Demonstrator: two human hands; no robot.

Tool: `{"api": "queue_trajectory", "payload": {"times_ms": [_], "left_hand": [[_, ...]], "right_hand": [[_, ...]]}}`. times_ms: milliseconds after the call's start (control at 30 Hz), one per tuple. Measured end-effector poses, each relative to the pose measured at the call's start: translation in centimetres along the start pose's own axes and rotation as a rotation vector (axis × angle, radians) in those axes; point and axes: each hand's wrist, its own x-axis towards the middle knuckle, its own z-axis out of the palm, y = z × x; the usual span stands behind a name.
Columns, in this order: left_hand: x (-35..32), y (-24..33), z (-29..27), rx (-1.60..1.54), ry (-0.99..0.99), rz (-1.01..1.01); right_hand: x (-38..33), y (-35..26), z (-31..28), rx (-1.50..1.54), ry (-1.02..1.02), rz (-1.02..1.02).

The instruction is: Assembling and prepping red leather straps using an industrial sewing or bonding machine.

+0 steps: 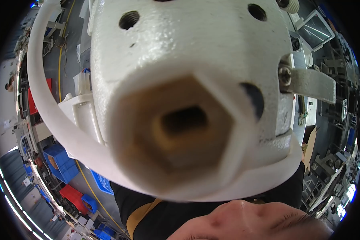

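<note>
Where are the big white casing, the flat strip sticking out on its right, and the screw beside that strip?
White casing (202, 42): head view, on its glossy painted front.
Flat strip (314, 85): head view, middle of its broad face.
Screw (285, 75): head view, on its cross-slotted head.

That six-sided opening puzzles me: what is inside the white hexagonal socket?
The white hexagonal socket shows brownish walls and a dark, roughly rectangular hole; anything deeper is hidden in shadow.

Glare spots the white casing (204, 44); the near hexagonal socket (184, 146) blurs.
</note>
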Motion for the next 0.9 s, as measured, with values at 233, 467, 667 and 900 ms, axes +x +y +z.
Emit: {"api": "queue_trajectory", "payload": {"times_ms": [233,467,667,900], "left_hand": [[0.4,0.6,0.2,-0.001,0.264,0.018],[0.4,2.2,-3.3,-0.197,0.134,-0.138],[1.3,2.1,-3.3,-0.076,0.096,-0.112],[2.5,0.8,-1.8,0.134,0.012,0.108]], "right_hand": [[-0.2,0.0,-0.1,0.002,-0.001,0.003],[0.5,-0.4,-0.1,0.009,0.015,-0.020],[-0.1,-0.4,-0.5,0.002,-0.001,0.011],[-1.0,0.0,-0.9,-0.083,-0.003,0.023]]}}
